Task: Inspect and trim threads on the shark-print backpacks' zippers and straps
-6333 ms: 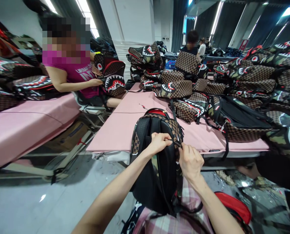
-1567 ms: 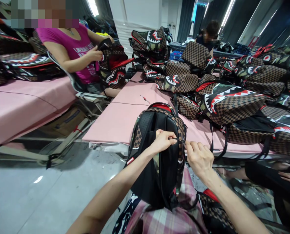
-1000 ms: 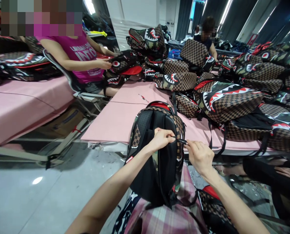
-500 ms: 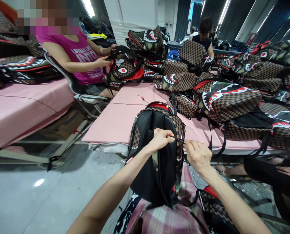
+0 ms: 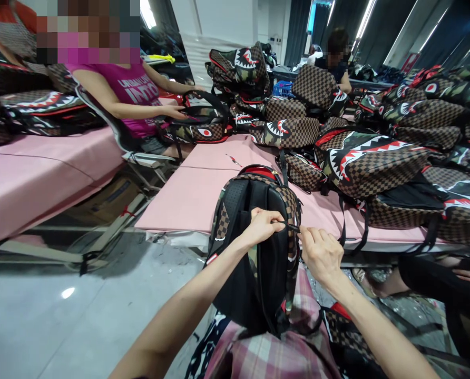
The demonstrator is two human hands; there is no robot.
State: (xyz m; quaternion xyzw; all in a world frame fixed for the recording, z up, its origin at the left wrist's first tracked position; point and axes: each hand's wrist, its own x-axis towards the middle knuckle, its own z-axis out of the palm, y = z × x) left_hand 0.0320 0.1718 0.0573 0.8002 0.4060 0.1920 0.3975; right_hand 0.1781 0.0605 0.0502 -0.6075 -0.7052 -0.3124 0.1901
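Observation:
A black and brown-checked backpack [image 5: 235, 284] stands upright on my lap, its padded back and shoulder straps facing me. Its top, with a red-lined handle, leans by the table's edge. My left hand [image 5: 263, 226] is closed in a pinch on a thin black strap [image 5: 292, 227] in front of the backpack's right side. Just to the right, my right hand [image 5: 322, 252] pinches the other end of that short stretch of strap. The strap is taut between the two hands, and the fingertips partly hide its ends.
A pink-covered table [image 5: 179, 205] lies ahead, with a small red-and-black tool [image 5: 233, 160] on it. Shark-mouth backpacks [image 5: 377, 163] are piled on the right. At the left, a co-worker in a magenta shirt [image 5: 136, 95] handles another backpack [image 5: 203, 131]. Someone's legs [image 5: 420, 279] show at lower right.
My hands keep their pinch on the strap and have barely moved. The co-worker's backpack has been tipped over flat, with its opening now showing, and the hands there have shifted.

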